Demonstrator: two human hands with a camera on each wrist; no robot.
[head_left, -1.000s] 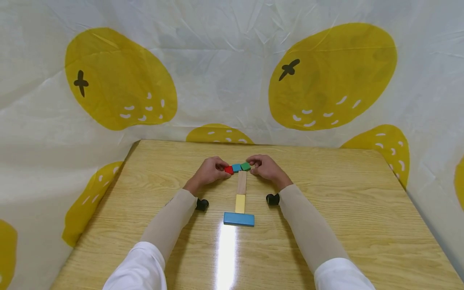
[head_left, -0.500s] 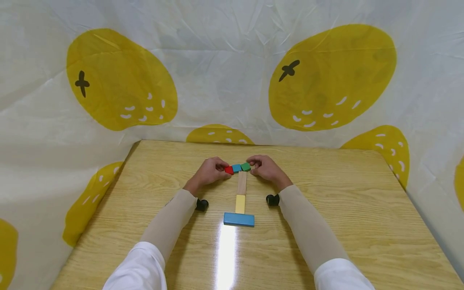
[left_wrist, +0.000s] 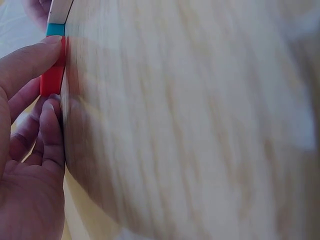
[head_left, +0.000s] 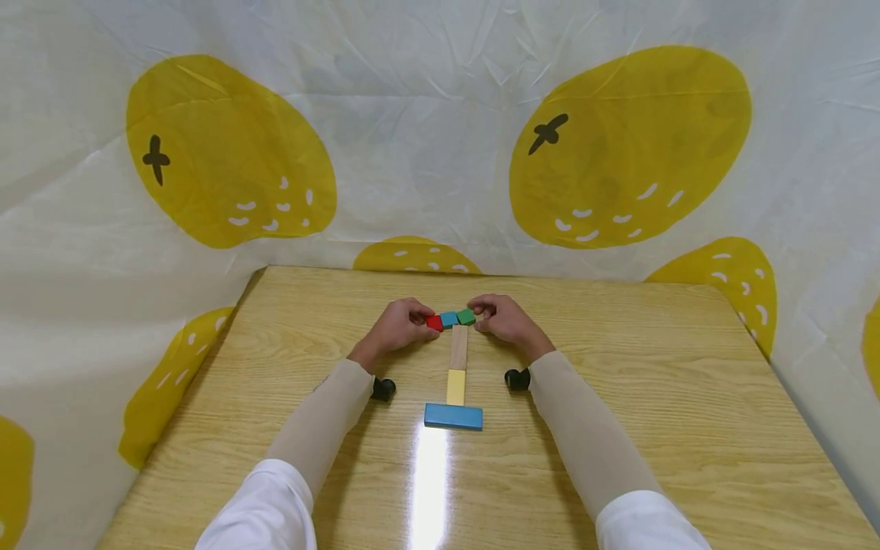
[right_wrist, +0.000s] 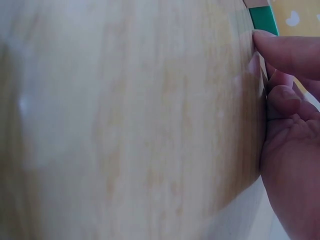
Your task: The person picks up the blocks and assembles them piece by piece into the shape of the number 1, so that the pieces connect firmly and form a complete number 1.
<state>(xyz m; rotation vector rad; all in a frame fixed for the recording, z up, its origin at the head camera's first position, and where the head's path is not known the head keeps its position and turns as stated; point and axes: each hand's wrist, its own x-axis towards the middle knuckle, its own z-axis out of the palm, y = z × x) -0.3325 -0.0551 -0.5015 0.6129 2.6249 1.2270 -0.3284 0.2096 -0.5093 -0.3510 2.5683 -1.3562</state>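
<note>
A red block (head_left: 435, 323), a blue block (head_left: 449, 319) and a green block (head_left: 466, 316) lie in a slightly bent row at the far end of a plain wood block (head_left: 458, 347). My left hand (head_left: 399, 324) pinches the red one at the row's left end; the left wrist view shows the thumb over the red block (left_wrist: 52, 75). At the other end my right hand (head_left: 507, 317) holds the green block between thumb and forefinger. In the right wrist view the thumb covers part of the green block (right_wrist: 263, 19), and the other fingers are curled.
Nearer to me, a yellow block (head_left: 455, 387) continues the line from the plain wood block, and a long blue block (head_left: 453, 416) lies crosswise at its end. Everything lies on a wooden table (head_left: 687, 428). Behind it hangs a white cloth (head_left: 419, 168) with yellow fruit prints.
</note>
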